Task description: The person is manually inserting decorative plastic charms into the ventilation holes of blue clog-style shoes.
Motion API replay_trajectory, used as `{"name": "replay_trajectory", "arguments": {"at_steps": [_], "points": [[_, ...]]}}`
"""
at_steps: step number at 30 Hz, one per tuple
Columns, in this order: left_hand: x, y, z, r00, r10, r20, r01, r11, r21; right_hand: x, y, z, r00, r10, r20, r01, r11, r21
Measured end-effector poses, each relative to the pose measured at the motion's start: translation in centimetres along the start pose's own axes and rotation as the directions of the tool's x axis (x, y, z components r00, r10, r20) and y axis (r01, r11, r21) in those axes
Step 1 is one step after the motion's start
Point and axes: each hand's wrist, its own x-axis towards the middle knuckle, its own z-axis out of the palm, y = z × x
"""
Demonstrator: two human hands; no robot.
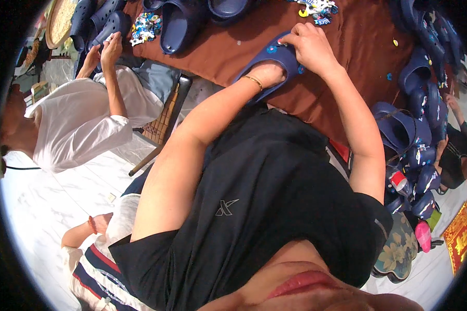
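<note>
A navy-blue foam clog (255, 68) with small blue flower charms sits at the near edge of the brown-covered table. Into its opening reaches my left hand (271, 74), a bracelet at the wrist; the fingers are hidden inside the shoe. On the clog's upper, my right hand (310, 47) has its thumb and fingers pinched together at a spot near a flower charm (272, 49). Whatever lies between those fingertips is too small to make out. Just beyond the right hand is a pile of colourful charms (319, 9).
More navy clogs (179, 31) line the far side, with others (399, 127) heaped at the right. Another charm pile (146, 28) lies left on the brown cloth (207, 62). At the left sits a person in white (83, 124), hands near a clog; other people are lower left and far right.
</note>
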Motion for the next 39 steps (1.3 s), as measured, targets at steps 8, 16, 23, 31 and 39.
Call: {"name": "replay_trajectory", "arguments": {"at_steps": [8,16,23,31,39], "points": [[2.7,-2.5,3.5,0.902,0.239,-0.360,-0.199,0.969,0.145,0.6,-1.1,0.3,0.995,-0.093,0.034,0.096,0.991,-0.097],[1.2,4.7,-5.5,0.766,0.313,-0.562,-0.253,0.950,0.183,-2.5,4.0,-0.6,0.875,0.309,-0.373,-0.211,0.936,0.281],[0.2,4.9,-5.4,0.749,0.445,-0.491,-0.382,0.895,0.230,-10.5,10.1,2.9,0.662,0.627,-0.410,-0.595,0.773,0.219],[0.9,4.6,-4.8,0.657,0.489,-0.574,-0.420,0.869,0.260,-9.1,13.2,4.3,0.630,0.707,-0.321,-0.580,0.703,0.411],[2.4,4.0,-4.2,0.726,0.460,-0.511,-0.384,0.888,0.254,-6.9,11.8,4.7,0.608,0.657,-0.446,-0.371,0.732,0.572]]}}
